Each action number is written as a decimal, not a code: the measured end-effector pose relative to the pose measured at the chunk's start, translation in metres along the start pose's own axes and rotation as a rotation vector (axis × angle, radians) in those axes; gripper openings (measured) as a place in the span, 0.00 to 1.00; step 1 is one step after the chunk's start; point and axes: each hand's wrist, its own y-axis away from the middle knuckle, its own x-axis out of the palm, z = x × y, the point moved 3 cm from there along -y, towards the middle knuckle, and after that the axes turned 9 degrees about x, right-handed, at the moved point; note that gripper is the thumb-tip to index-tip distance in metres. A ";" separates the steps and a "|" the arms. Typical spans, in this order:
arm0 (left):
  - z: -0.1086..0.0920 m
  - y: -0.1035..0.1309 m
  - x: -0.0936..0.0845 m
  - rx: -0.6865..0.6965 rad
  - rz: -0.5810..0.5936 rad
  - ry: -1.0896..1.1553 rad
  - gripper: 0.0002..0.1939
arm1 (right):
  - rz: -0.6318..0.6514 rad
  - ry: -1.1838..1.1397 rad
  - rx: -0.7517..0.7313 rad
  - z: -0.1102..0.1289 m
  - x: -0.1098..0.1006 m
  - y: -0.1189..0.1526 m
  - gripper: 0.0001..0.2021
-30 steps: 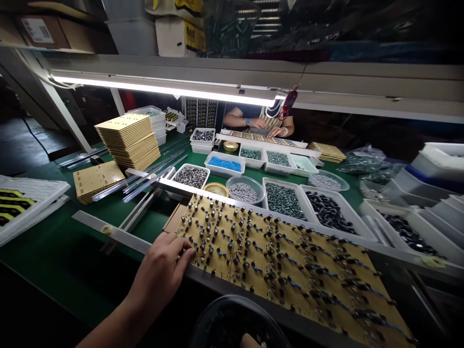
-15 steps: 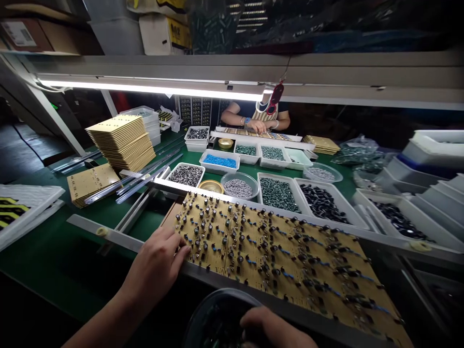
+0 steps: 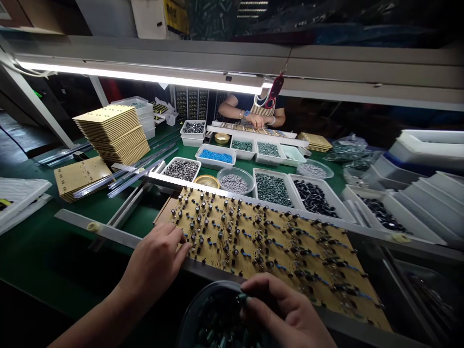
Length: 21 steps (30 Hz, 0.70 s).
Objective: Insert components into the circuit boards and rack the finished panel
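A brown circuit board panel (image 3: 268, 237), covered with small black, blue and silver parts, lies in a metal frame in front of me. My left hand (image 3: 159, 251) is at its left end, fingers curled over the edge and thumb near the index finger. What those fingers hold, if anything, is hidden. My right hand (image 3: 286, 309) pinches a small dark green capacitor (image 3: 241, 298) between thumb and forefinger. It is over the rim of a round clear tub (image 3: 186, 309), which holds several similar parts and stands near the panel's front edge.
Beyond the panel stand trays of blue parts (image 3: 216, 156), green parts (image 3: 273, 188) and black parts (image 3: 313, 197). Stacked bare boards (image 3: 112, 130) rise at left, near clear plastic tubes (image 3: 141, 171). A co-worker's hands (image 3: 257, 121) are across the bench, under a lamp (image 3: 145, 75).
My right hand has risen out of the tub with a green capacitor between its fingertips. My left hand stays at the panel's left end. The whole view has shifted slightly.
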 end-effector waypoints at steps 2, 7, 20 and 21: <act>-0.002 0.005 -0.002 -0.030 -0.048 0.029 0.06 | 0.022 -0.044 0.017 0.000 -0.002 -0.001 0.14; -0.046 0.028 0.036 0.320 0.190 0.231 0.05 | -0.007 0.128 -0.128 0.004 -0.006 -0.007 0.07; -0.088 0.047 0.109 0.626 0.417 0.132 0.11 | -0.208 1.014 -0.974 0.033 0.030 -0.044 0.09; -0.088 0.048 0.109 0.628 0.401 0.137 0.12 | -0.221 1.046 -0.958 0.032 0.031 -0.045 0.08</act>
